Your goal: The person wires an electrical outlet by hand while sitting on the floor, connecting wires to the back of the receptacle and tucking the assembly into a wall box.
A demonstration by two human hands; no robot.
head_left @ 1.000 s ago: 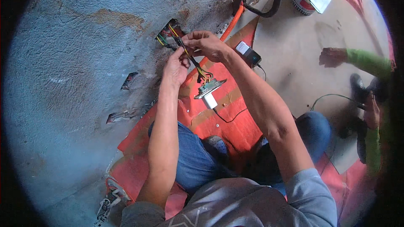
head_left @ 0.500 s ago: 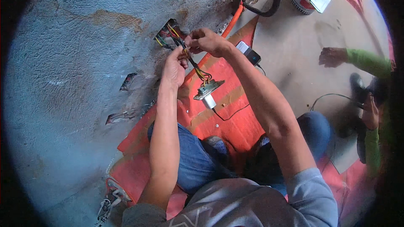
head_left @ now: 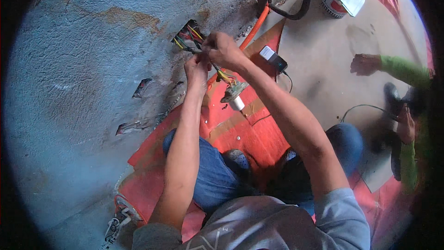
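A square recess (head_left: pixel 188 33) is cut into the rough wall, and yellow, red, green and black electrical wires (head_left: pixel 183 44) come out of it. My left hand (head_left: pixel 197 67) is closed, pinching the dark bundle of these wires just outside the recess. Right beside it, my right hand (head_left: pixel 222 50) is closed at the same bundle, its fingertips partly hidden. Below my hands the wires run on to a socket plate (head_left: pixel 234 91), which hangs tilted with its back upward. A white plug (head_left: pixel 237 103) sits in its face, trailing a thin dark cord.
Red sheeting (head_left: pixel 231 132) covers the floor under my legs. A black-and-white device (head_left: pixel 274 59) with a cord lies on the right. Beyond are an orange corrugated conduit (head_left: pixel 255 27), black hoses (head_left: pixel 300 14) and a bucket (head_left: pixel 334 3). Another person's green-sleeved hand (head_left: pixel 366 64) is at far right.
My right hand has come lower and closer over my left, and my left hand has turned. The socket plate has swung slightly up and right and tilted differently.
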